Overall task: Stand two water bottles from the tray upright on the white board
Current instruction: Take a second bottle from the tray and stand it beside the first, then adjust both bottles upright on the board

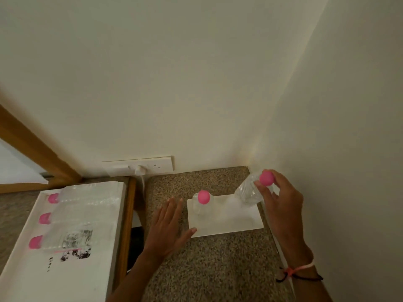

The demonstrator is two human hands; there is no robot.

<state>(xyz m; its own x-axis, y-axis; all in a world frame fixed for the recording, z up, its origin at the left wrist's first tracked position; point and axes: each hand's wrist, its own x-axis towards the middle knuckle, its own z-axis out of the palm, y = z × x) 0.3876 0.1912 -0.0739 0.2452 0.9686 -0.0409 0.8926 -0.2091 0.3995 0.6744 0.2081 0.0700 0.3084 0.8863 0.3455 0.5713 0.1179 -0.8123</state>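
A white board (226, 221) lies on a speckled brown counter. One clear water bottle with a pink cap (203, 203) stands upright on the board's left part. A second clear bottle (247, 191) with a pink cap is tilted over the board's far right corner, its base near the board. My right hand (281, 201) grips it at the cap and neck. My left hand (168, 227) hovers flat with fingers spread, just left of the board, holding nothing. A white tray (26, 269) at the left holds three more pink-capped bottles (72, 219) lying on their sides.
Cream walls meet in a corner just behind and right of the board. A white socket strip with a plug and cable (139, 168) sits on the back wall. A wooden edge (126, 225) and a dark gap separate the tray from the counter.
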